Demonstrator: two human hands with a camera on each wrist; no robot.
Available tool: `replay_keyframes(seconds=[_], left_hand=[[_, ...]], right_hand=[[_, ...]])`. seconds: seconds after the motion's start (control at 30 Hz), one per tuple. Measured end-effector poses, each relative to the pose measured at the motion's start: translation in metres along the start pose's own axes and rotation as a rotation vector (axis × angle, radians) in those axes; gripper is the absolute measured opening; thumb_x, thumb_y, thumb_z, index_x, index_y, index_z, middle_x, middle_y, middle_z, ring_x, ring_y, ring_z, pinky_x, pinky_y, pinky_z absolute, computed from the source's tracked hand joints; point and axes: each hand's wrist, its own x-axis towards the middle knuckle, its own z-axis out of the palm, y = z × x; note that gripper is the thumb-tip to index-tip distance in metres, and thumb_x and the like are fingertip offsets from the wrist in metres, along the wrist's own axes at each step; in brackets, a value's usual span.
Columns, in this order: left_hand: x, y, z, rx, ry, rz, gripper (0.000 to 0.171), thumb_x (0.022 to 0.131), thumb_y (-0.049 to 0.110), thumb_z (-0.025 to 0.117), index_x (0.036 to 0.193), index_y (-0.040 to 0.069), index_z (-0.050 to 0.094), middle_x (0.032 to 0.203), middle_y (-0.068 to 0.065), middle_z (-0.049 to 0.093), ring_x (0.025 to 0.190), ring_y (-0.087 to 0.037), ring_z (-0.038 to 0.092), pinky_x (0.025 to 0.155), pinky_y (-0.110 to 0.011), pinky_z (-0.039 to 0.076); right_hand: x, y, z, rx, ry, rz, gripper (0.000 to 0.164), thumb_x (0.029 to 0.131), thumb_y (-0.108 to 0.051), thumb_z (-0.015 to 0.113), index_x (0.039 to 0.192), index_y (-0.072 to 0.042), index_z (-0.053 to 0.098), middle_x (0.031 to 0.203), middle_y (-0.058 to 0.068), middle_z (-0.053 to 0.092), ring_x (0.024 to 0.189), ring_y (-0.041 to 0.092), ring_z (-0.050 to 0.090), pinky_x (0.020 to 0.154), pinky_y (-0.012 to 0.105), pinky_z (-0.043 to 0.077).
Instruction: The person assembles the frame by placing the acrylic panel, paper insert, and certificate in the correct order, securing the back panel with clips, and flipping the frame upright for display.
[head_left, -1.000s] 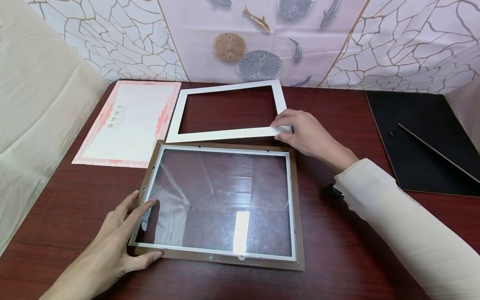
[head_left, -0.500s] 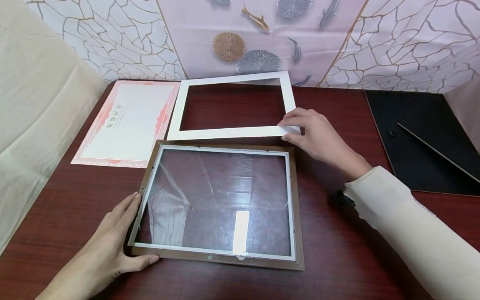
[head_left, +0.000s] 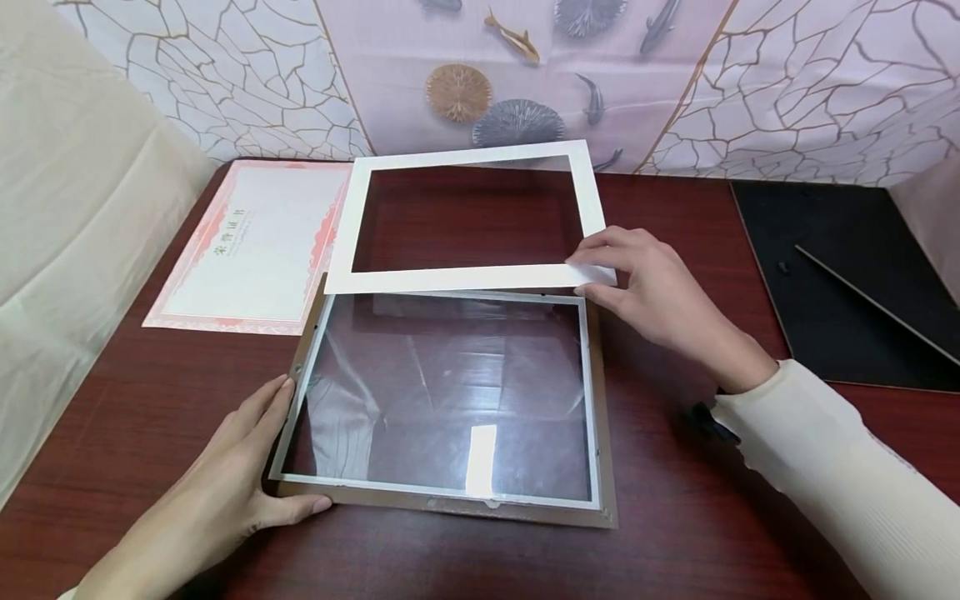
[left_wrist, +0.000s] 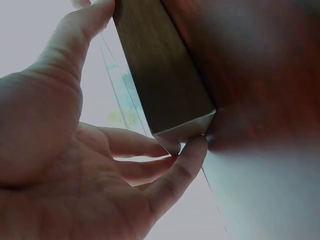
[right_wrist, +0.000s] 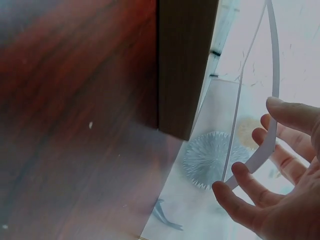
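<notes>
Right hand (head_left: 645, 279) pinches the near right corner of a thin, white rectangular mat (head_left: 465, 279), held above the far edge of a brown rectangular glazed frame (head_left: 390, 498). Left hand (head_left: 232, 454), thumb and fingers spread, touches the frame's near left corner on the dark-red surface (head_left: 660, 508).

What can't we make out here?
Certificate: fine print too small, head view.
Black board: near right corner cut off by picture edge, head view.
Brown frame: far bar mostly behind the white mat, head view.
Black wrist object: mostly covered by the sleeve, head view.
</notes>
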Motion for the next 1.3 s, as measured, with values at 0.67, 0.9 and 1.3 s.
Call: replay_keyframes(seconds=[0.67,0.9,1.3], left_hand=[[0.047,0.008,-0.015,0.029,-0.016,0.053,0.126,0.071,0.043,0.097,0.160,-0.011,0.026,0.159,-0.036,0.033,0.133,-0.054,0.041,0.106,-0.069,0.042],[0.061,0.008,-0.022,-0.005,-0.007,0.063,0.114,0.073,0.042,0.096,0.160,0.000,0.034,0.156,-0.036,0.037,0.131,-0.055,0.042,0.106,-0.070,0.040],[0.076,0.011,-0.024,-0.033,-0.066,-0.009,0.124,0.080,0.050,0.089,0.164,-0.006,0.018,0.164,-0.033,0.026,0.149,-0.056,0.024,0.116,-0.071,0.029]], right_hand=[[-0.046,-0.024,0.003,0.016,0.125,-0.087,0.032,0.081,0.005,0.085,0.109,-0.009,0.081,0.113,0.006,0.075,0.109,0.026,0.063,0.084,0.026,0.042],[-0.059,-0.029,0.007,0.015,0.145,-0.089,0.036,0.077,0.008,0.087,0.108,-0.010,0.081,0.113,0.006,0.075,0.109,0.024,0.063,0.086,0.022,0.043],[-0.072,-0.033,0.017,-0.014,0.145,-0.076,0.039,0.075,0.009,0.087,0.108,-0.010,0.081,0.113,0.004,0.075,0.109,0.023,0.062,0.087,0.019,0.043]])
